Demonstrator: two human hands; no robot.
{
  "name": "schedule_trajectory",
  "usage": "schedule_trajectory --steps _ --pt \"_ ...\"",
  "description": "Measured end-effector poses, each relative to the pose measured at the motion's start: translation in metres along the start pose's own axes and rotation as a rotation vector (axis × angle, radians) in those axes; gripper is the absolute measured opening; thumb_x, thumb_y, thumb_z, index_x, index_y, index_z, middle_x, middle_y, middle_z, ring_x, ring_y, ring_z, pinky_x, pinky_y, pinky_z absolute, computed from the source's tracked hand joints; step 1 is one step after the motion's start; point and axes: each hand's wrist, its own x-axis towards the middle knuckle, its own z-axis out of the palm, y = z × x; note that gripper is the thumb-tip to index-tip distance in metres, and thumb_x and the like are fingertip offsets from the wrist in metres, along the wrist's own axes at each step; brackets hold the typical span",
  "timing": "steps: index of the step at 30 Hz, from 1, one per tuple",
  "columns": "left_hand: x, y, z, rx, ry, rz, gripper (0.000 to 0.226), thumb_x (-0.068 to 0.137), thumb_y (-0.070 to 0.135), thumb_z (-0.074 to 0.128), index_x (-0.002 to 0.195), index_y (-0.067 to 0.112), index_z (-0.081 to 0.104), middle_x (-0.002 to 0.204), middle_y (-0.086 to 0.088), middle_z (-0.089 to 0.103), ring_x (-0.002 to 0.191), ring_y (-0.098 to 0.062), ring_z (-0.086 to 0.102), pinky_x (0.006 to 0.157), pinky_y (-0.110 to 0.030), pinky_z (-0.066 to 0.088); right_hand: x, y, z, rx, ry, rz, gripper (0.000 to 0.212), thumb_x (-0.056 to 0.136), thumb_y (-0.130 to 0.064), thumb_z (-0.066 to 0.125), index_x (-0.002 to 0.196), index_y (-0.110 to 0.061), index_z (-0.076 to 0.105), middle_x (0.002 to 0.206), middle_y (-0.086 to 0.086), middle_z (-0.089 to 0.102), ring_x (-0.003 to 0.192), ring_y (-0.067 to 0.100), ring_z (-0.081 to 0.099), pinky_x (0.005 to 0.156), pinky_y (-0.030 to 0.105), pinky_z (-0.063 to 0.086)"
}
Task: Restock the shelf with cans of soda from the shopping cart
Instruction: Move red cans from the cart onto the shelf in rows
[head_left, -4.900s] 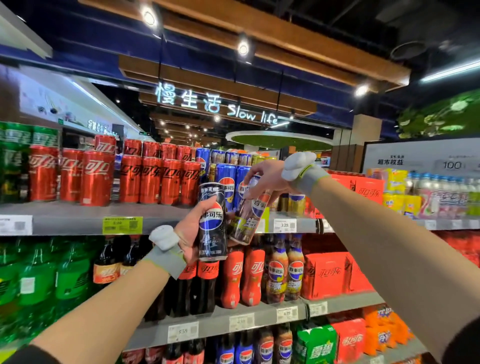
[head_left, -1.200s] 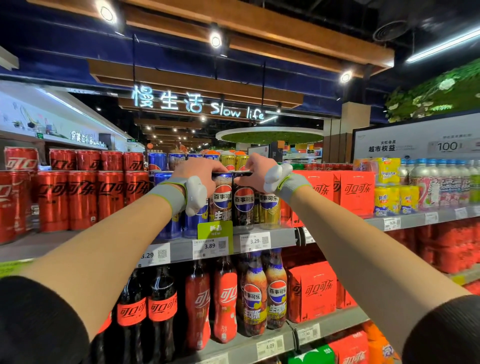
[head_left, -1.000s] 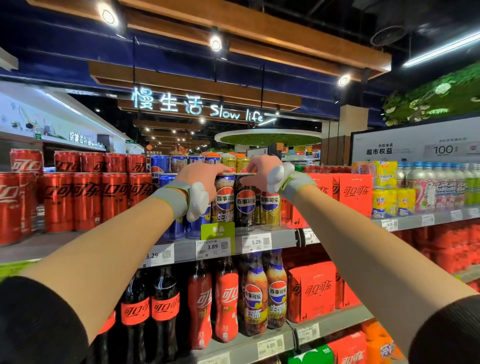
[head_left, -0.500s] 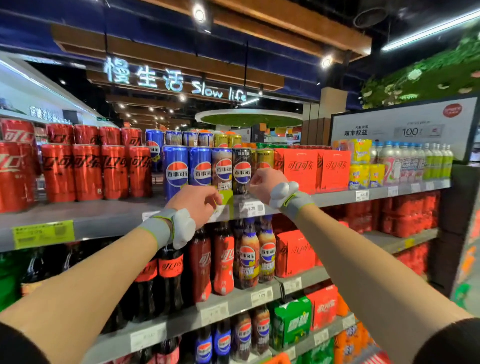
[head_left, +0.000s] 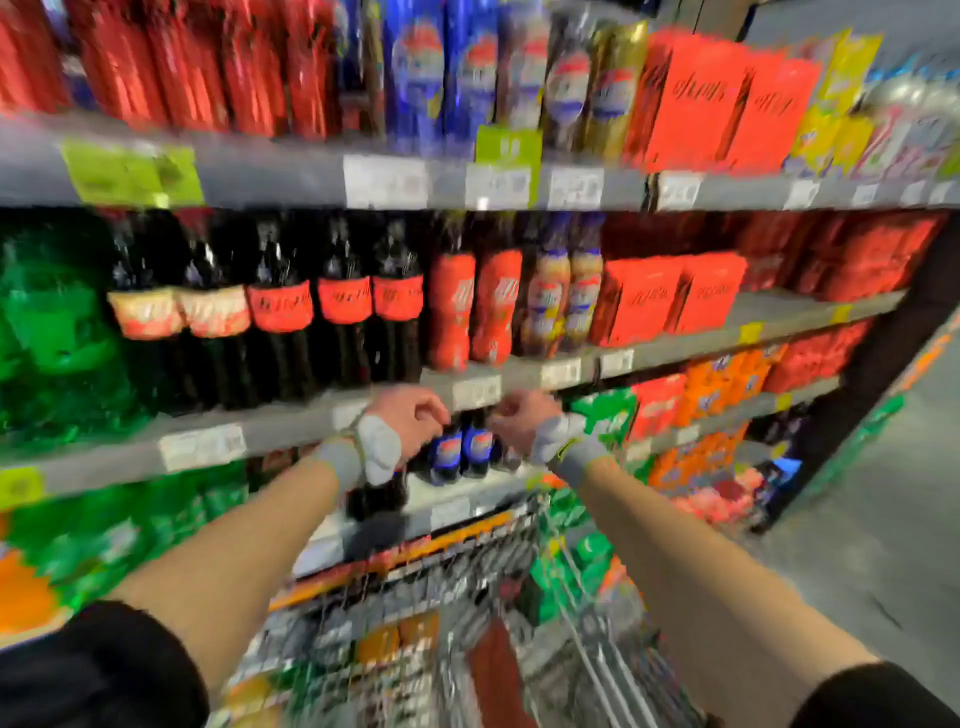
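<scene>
Motion blur smears the whole view, so nothing printed can be read: the price tags (head_left: 384, 182) are white blanks, and the white script on the red cartons (head_left: 696, 98) is only a scrawl. The wire shopping cart (head_left: 498, 540) is cut off by the lower edge, and its load is a mess of grey, orange and dark red in which no can can be made out. The soda cans that do show stand on the top shelf (head_left: 291, 171), high above the cart: red cans (head_left: 171, 57) to the upper left, and blue cans (head_left: 421, 73) with a round red, white and blue emblem straight above. The left hand (head_left: 413, 423) and right hand (head_left: 522, 418) hover just above the cart's far end, near each other, fingers loosely curled, nothing visible in either. Behind them stand small dark bottles with blue labels (head_left: 478, 447)
</scene>
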Motion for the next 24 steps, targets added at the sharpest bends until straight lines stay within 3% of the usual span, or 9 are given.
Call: schedule_trajectory --steps 2,5,7,9,11,15,18,21,24 --pt "-0.022 -0.035 0.022 -0.015 -0.090 -0.059 0.020 0.068 0.009 0.053 0.068 0.026 0.063 0.066 -0.003 0.066 0.059 -0.013 0.062 0.060 -0.028 0.051 -0.007 0.012 0.048 -0.023 -0.078 0.022 0.021 0.080 -0.043 0.061 0.075 -0.023 0.067 0.090 0.005 0.071 0.098 0.025 0.064 0.086 0.032 0.048" --pt "-0.051 -0.082 0.048 0.000 -0.160 -0.197 0.019 0.074 0.010 0.058 0.071 0.023 0.071 0.068 0.001 0.064 0.059 -0.002 0.059 0.058 -0.017 0.045 -0.026 0.025 0.097 -0.017 -0.206 0.040 0.021 0.086 -0.033 0.063 0.094 -0.017 0.074 0.096 0.009 0.072 0.096 0.024 0.066 0.071 0.022 0.041" --pt "-0.071 -0.117 0.068 0.007 -0.208 -0.275 0.020 0.072 0.012 0.060 0.063 0.026 0.071 0.069 -0.001 0.063 0.064 -0.013 0.057 0.054 -0.016 0.040 -0.036 0.034 0.135 -0.007 -0.284 0.038 0.027 0.086 -0.036 0.058 0.091 -0.015 0.074 0.092 0.011 0.072 0.092 0.024 0.067 0.069 0.025 0.043" --pt "-0.099 -0.150 0.091 0.036 -0.264 -0.342 0.023 0.080 0.001 0.059 0.074 0.019 0.072 0.067 -0.002 0.061 0.063 -0.017 0.054 0.046 -0.006 0.035 -0.051 0.045 0.177 -0.017 -0.347 0.077 0.036 0.083 -0.045 0.051 0.086 -0.015 0.070 0.088 0.011 0.069 0.089 0.022 0.065 0.073 0.030 0.046" --pt "-0.125 -0.179 0.108 0.023 -0.315 -0.403 0.023 0.083 -0.007 0.057 0.082 0.010 0.073 0.060 0.001 0.059 0.053 -0.012 0.049 0.042 -0.004 0.034 -0.067 0.056 0.214 -0.031 -0.441 0.125 0.025 0.086 -0.036 0.056 0.090 -0.015 0.069 0.092 0.010 0.070 0.092 0.025 0.067 0.071 0.028 0.046" --pt "-0.158 -0.226 0.140 -0.005 -0.498 -0.562 0.033 0.083 -0.006 0.060 0.082 0.022 0.077 0.073 0.001 0.069 0.069 -0.013 0.065 0.071 -0.019 0.053 -0.088 0.075 0.274 -0.067 -0.578 0.239 0.022 0.090 -0.030 0.049 0.073 -0.020 0.059 0.076 0.005 0.065 0.080 0.029 0.066 0.065 0.028 0.046" --pt "-0.182 -0.244 0.161 0.084 -0.569 -0.635 0.019 0.087 0.005 0.059 0.098 0.013 0.073 0.100 -0.006 0.071 0.084 -0.023 0.064 0.062 -0.010 0.048 -0.104 0.088 0.306 -0.140 -0.638 0.305 0.024 0.093 -0.034 0.046 0.094 -0.022 0.066 0.091 0.003 0.068 0.090 0.026 0.064 0.071 0.026 0.039" --pt "-0.205 -0.268 0.186 0.162 -0.719 -0.622 0.026 0.095 0.008 0.050 0.113 0.007 0.068 0.121 -0.011 0.066 0.110 -0.027 0.062 0.083 -0.024 0.047 -0.120 0.104 0.343 -0.208 -0.690 0.323 0.028 0.095 -0.036 0.043 0.107 -0.022 0.065 0.105 0.000 0.069 0.100 0.024 0.064 0.075 0.027 0.038" --pt "-0.220 -0.293 0.204 0.168 -0.822 -0.661 0.028 0.097 0.007 0.050 0.120 0.003 0.065 0.128 -0.011 0.062 0.119 -0.026 0.057 0.091 -0.024 0.042 -0.133 0.115 0.379 -0.221 -0.795 0.335 0.026 0.094 -0.032 0.045 0.109 -0.020 0.062 0.108 0.004 0.067 0.101 0.024 0.062 0.084 0.031 0.045"
